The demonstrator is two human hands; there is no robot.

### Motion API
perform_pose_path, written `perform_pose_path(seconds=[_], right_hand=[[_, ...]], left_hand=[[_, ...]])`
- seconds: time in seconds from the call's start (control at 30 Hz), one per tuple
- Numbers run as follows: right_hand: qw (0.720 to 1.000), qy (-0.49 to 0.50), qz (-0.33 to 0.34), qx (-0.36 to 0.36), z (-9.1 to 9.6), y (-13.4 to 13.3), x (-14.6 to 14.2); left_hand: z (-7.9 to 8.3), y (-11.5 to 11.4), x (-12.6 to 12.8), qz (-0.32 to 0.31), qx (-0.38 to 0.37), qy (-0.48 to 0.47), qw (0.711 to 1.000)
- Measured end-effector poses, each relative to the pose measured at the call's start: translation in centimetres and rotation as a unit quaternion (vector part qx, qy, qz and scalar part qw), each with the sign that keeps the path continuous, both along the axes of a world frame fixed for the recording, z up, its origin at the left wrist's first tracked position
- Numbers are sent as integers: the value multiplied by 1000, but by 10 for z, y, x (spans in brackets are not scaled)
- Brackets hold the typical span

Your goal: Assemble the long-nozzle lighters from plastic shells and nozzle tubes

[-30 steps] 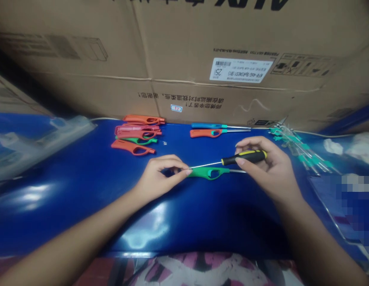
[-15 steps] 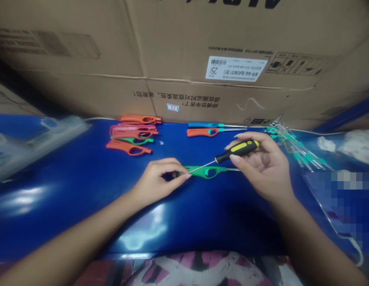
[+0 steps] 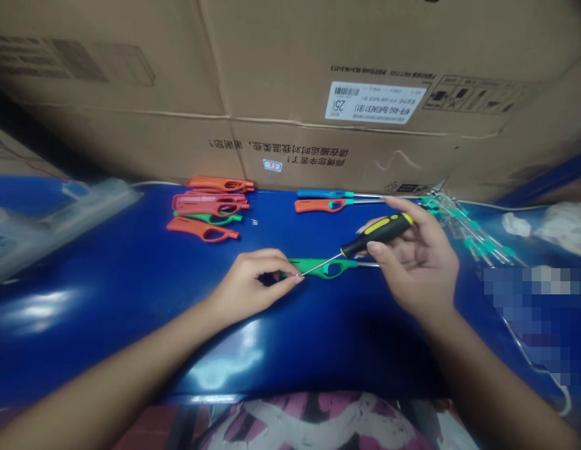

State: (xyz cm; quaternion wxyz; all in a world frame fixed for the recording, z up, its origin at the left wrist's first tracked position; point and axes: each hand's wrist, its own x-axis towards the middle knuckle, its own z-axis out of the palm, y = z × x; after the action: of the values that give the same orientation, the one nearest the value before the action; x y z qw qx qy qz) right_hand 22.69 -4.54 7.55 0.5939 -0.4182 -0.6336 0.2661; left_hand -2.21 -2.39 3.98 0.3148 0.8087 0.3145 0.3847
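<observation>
My right hand [image 3: 417, 262] is closed round the black and yellow handle of a screwdriver [image 3: 377, 234], which slants down to the left. Its metal tip meets the fingertips of my left hand [image 3: 255, 281]. Thumb and forefinger there are pinched on a small screw [image 3: 298, 275], seen only as a bright speck at the tip. Just behind the shaft lies a green lighter [image 3: 313, 267] with a long metal tube pointing right; its left end is hidden by my left hand.
Orange and green lighter shells [image 3: 203, 229] are stacked at the back left, with tiny screws [image 3: 254, 222] beside them. A blue lighter [image 3: 321, 194] and an orange lighter [image 3: 313, 205] lie by the cardboard box [image 3: 281, 81]. Several metal tubes with teal parts [image 3: 478, 237] are piled at right.
The screwdriver and both hands have shifted very slightly to the right. My right-hand forefinger has lifted and straightened along the handle's far end. The screwdriver tip stays at my left fingertips.
</observation>
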Motion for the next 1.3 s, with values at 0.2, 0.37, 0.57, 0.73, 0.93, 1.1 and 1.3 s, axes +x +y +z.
perform_pose_path(seconds=[0.2, 0.37, 0.57, 0.73, 0.93, 1.1, 1.3], right_hand=[[1000, 3, 15, -3, -3, 0, 0], [1000, -1, 9, 2, -3, 1, 0], [1000, -24, 20, 0, -5, 0, 0], [998, -61, 26, 6, -5, -3, 0], [989, -117, 87, 10, -4, -8, 2], [982, -136, 128, 26, -6, -10, 3], [981, -149, 117, 36, -13, -10, 1]], left_hand=[[-3, 0, -1, -14, 15, 7, 1000], [-5, 1, -1, -24, 16, 15, 999], [-5, 1, -3, -32, 32, 38, 998], [-6, 1, -3, -41, 57, 90, 993], [-7, -1, -3, -62, 46, 140, 987], [-7, -3, -2, -84, 43, 181, 979], [-6, -7, 1, -123, 26, 182, 975]])
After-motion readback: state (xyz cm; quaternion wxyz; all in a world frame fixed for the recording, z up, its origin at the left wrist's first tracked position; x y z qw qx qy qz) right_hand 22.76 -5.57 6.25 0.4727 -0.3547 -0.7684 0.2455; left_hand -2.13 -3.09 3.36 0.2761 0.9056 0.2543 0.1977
